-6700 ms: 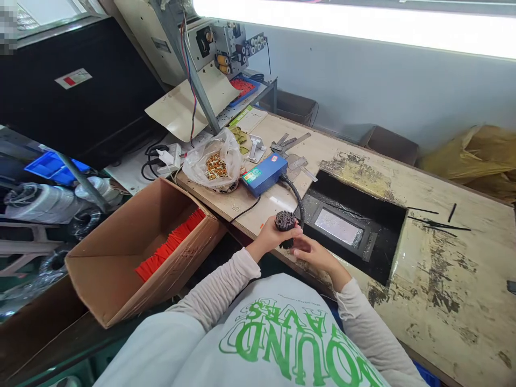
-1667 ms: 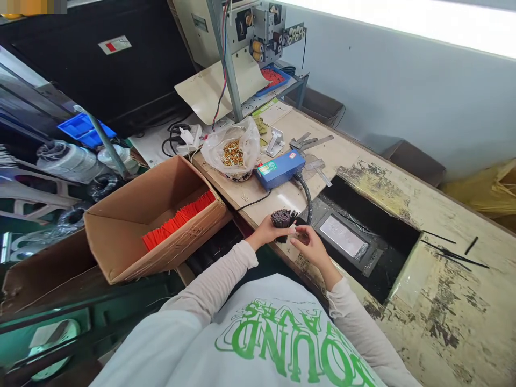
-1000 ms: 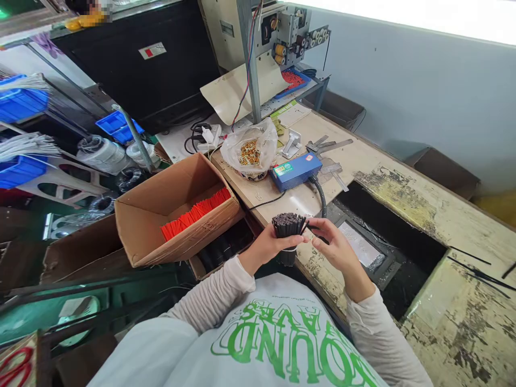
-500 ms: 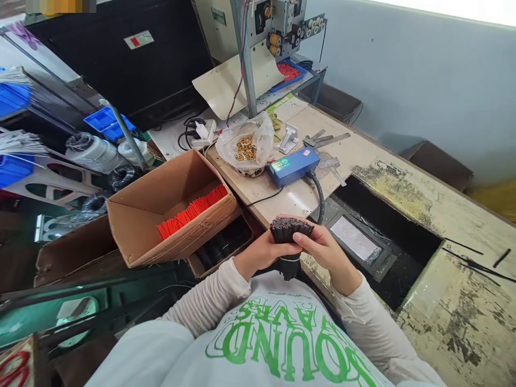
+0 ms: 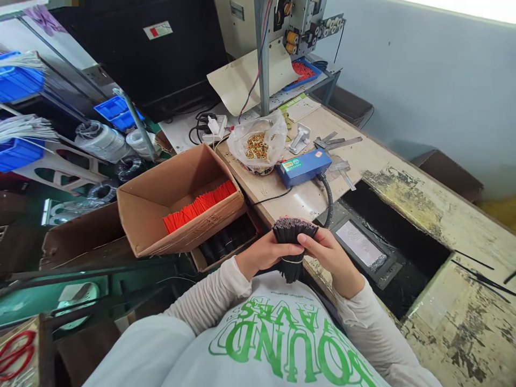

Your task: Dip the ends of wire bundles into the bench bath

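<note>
A thick bundle of short black wires, tied with a thin band low down, stands nearly upright in front of my chest. From the left, my left hand wraps round it with the thumb across the front. My right hand grips the other side, its thumb pressed near the top ends. Fingers behind the bundle are hidden. Just beyond the hands is the table's near edge, with a recessed dark box holding a pale shiny plate to the right.
Left of my hands, a cardboard box holds red wires. A plastic bag of brass-coloured terminals, a blue device with a black hose and metal calipers lie on the table. Loose black wires lie at right.
The view has shifted slightly left, so the surroundings appear further right. Both hands still hold the black wire bundle in nearly the same pose.
</note>
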